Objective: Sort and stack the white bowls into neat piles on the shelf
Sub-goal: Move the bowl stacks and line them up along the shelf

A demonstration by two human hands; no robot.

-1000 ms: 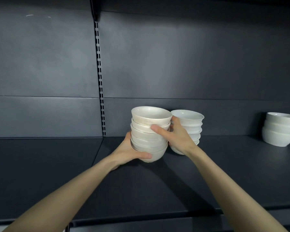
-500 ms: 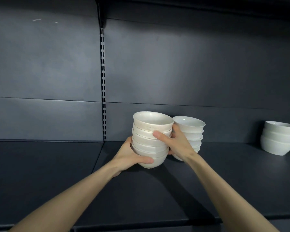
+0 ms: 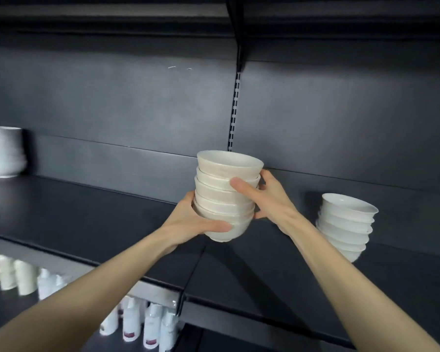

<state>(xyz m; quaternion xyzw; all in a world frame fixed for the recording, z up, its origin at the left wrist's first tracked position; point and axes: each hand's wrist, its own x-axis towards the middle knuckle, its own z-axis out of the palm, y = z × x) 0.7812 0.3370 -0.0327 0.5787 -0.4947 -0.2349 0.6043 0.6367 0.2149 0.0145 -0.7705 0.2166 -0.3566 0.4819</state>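
Fingers [image 3: 219,227] of the left hand [image 3: 188,222] cup the base while the right hand [image 3: 267,199] clamps the side, apparently to steady the bowl stack [image 3: 224,196] lifted clear above the shelf [image 3: 87,214], left of the standing pile [image 3: 346,224].

A stack of cream-white bowls [image 3: 225,196] is hanging above the dark shelf [image 3: 87,212], leaning a little to the left. A second pile of white bowls [image 3: 346,224] is sitting on the shelf at the right, well apart. A third white pile [image 3: 4,151] is standing far left.
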